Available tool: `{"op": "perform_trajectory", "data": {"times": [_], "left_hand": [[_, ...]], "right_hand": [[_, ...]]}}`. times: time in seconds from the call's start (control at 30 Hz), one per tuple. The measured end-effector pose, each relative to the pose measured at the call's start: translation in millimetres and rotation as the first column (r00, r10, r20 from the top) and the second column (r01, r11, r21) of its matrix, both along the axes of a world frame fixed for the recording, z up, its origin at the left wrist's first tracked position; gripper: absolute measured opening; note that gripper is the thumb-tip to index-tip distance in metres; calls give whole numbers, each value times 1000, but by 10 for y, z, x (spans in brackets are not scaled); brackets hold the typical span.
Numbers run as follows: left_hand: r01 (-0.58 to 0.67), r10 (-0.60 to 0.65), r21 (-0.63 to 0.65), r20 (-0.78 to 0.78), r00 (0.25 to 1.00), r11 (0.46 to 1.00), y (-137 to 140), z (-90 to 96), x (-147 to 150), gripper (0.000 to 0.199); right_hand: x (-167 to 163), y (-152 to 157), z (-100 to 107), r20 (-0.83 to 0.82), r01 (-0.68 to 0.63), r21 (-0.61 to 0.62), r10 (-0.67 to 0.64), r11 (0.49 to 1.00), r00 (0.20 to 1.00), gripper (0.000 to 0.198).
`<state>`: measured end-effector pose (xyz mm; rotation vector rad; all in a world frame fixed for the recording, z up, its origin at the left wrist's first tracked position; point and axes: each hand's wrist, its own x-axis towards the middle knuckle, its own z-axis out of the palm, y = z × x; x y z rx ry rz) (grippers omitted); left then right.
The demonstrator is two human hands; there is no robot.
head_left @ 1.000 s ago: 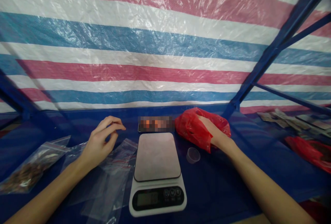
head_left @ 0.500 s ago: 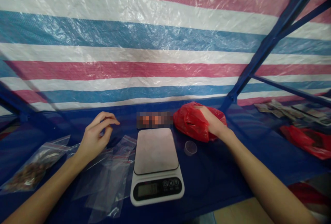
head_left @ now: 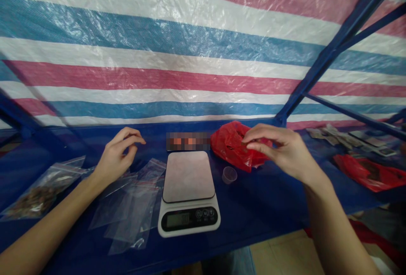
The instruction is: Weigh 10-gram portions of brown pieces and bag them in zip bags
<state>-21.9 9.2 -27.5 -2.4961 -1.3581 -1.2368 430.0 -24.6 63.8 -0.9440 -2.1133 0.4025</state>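
Observation:
My right hand (head_left: 279, 150) is out of the red plastic bag (head_left: 230, 141), above its right side. Thumb and fingers are pinched, with a small dark bit at their tips, too small to name. My left hand (head_left: 119, 154) is held over the blue surface with fingers loosely curled and apart, holding nothing. Beneath and beside it lie clear zip bags (head_left: 135, 211). The white digital kitchen scale (head_left: 189, 177) stands between my hands with a bare plate; its display is hard to read. A small clear plastic cup (head_left: 229, 175) sits right of the scale.
At the left lies a zip bag with brown pieces (head_left: 34, 201). Behind the scale is a pixelated object (head_left: 188, 141). Another red bag (head_left: 374, 173) and several flat packets (head_left: 333, 137) lie at the right. A blue metal frame (head_left: 326, 57) and a striped sheet (head_left: 177, 82) stand behind.
My right hand has come out of the red bag and moved to the right, fingers now pinched. My left hand has stayed nearly still. The view has shifted slightly.

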Motion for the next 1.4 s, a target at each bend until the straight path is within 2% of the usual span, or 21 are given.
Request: {"op": "perform_trajectory", "data": {"times": [0.07,0.13,0.2,0.33,0.6,0.67,0.77,0.87,0.97,1.0,1.1,1.17,1.3,1.4], "left_hand": [[8,-8,-17,-20,1000,1000,-7,-3,19,28],[14,-15,-25,-36,999,1000,-12,-3,35,28],[13,-14,-24,-37,999,1000,-13,1,41,28],[18,-18,-19,-20,1000,1000,0,7,21,26],[14,-14,-4,-21,1000,1000,5,-4,13,26],[14,-13,13,-25,1000,1000,1,8,11,26],[11,-10,27,-32,999,1000,1,24,-6,27],[8,-7,15,-42,999,1000,7,24,-21,28],[18,-17,20,-48,999,1000,14,14,-12,27],[23,-22,23,-51,998,999,16,11,-3,27],[39,-38,20,-60,998,999,18,5,27,26],[47,-46,9,-71,996,999,19,2,40,26],[64,-67,-33,-129,989,997,21,-1,30,22],[80,-93,-72,-197,976,994,20,7,13,20]], "right_hand": [[-123,-102,-32,152,-146,-130,165,981,974,9],[-201,-136,-101,278,-198,-250,267,948,923,12],[-237,-123,-173,375,-170,-312,286,935,882,15],[-262,-53,-247,465,-118,-318,263,941,846,16],[-366,27,-258,426,-184,-385,350,905,834,6],[-359,44,-205,382,-198,-416,368,888,847,5],[-276,70,-72,288,-212,-454,368,866,884,13],[-148,74,-7,252,-158,-502,319,850,914,18],[-79,34,-133,310,-95,-602,341,793,887,15],[-82,12,-209,335,-86,-599,347,796,876,17],[-154,-52,-422,398,-93,-468,304,879,866,13],[-225,-75,-473,426,-105,-382,276,918,862,15],[-238,-38,-307,431,-105,-243,204,964,879,13],[-19,38,-158,401,41,-81,-5,996,916,21]]}}
